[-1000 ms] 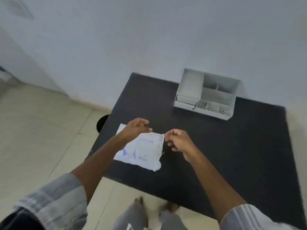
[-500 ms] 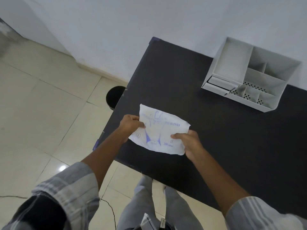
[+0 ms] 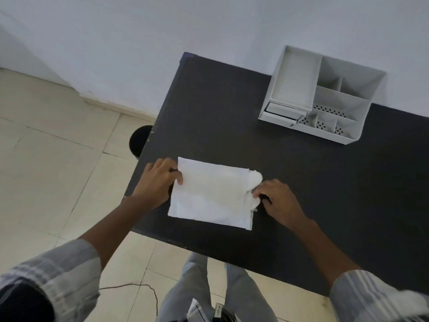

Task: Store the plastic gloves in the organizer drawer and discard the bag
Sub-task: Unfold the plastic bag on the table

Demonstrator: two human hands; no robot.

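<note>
Dark desk (image 3: 232, 108) now carries the bag (image 3: 211, 196), laid flat, plain side up instead of held aloft. Left hand (image 3: 155, 182) pins one edge; right hand (image 3: 276, 201) pinches gloves (image 3: 254, 180) poking from the mouth, so unpacking is starting, with the organizer (image 3: 320, 98) well apart.

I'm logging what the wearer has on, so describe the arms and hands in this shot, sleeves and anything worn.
Both hands, left and right, are bare: no gloves, rings or watch visible. The forearms are bare too. The left sleeve is pushed up near the elbow, a light grey fabric with a faint plaid pattern. The right sleeve is similar grey with pale stripes. No cables or markings show on either arm.
</note>
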